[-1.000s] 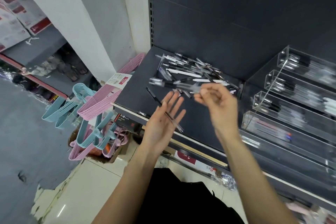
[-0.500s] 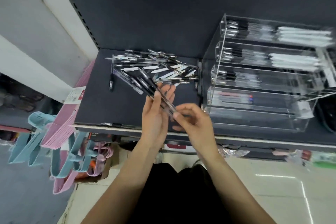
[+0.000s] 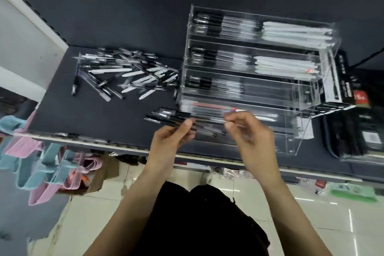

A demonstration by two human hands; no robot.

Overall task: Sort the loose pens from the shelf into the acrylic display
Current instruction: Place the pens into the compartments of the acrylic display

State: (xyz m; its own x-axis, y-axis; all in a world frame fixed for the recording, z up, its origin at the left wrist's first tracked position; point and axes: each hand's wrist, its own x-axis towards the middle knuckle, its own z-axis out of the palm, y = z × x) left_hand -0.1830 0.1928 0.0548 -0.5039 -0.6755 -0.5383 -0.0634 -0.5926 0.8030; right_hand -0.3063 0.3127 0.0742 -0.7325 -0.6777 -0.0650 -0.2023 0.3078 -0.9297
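L hand [image 3: 168, 141] now grips bundle of black-capped clear pens [image 3: 182, 119] at frame centre, turned level w/ lowest tiers of clear acrylic display [image 3: 291, 81]. R hand [image 3: 249, 133] pinches bundle's end; blurred. Loose pile [image 3: 126, 72] remains upper left. Insertion likely next.

The shelf [image 3: 87, 114] is showing a matt dark charcoal, edged along its front with a pale strip. The loose pens [image 3: 126, 72] near its back left corner are showing black grips, clear barrels and white caps. The acrylic display [image 3: 291, 122] is looking clear and colourless, its upper tiers showing black-and-white pens, a lower tier a red one [image 3: 209, 105]. The bundle of pens [image 3: 178, 118] is showing black and clear. Pink and light blue hangers [image 3: 41, 164] are hanging below the shelf's left edge; the floor [image 3: 332, 224] is showing glossy cream tiles.
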